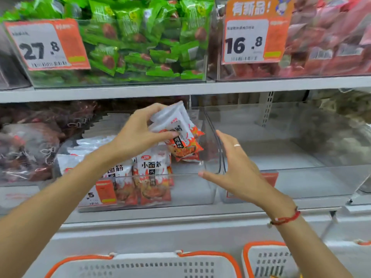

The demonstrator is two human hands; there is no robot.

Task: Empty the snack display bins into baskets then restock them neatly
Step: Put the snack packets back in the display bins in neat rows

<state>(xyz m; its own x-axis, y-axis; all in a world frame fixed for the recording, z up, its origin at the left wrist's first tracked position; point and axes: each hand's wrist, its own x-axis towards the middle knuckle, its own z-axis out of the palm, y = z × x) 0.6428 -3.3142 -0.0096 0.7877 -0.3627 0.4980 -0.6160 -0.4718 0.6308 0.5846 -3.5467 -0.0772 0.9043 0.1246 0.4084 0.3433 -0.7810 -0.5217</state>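
Glossy foil packets (176,133) | left hand (138,135) grips | clear bin (192,189)

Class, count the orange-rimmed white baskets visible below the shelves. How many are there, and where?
2. A large basket sits at bottom centre, cut off by the frame; a smaller basket stands to its right. More may lie outside the view.

Left hand (138,135) grip on white-and-orange snack packets (178,133) above clear bin (192,189), right hand (236,169) open beside it
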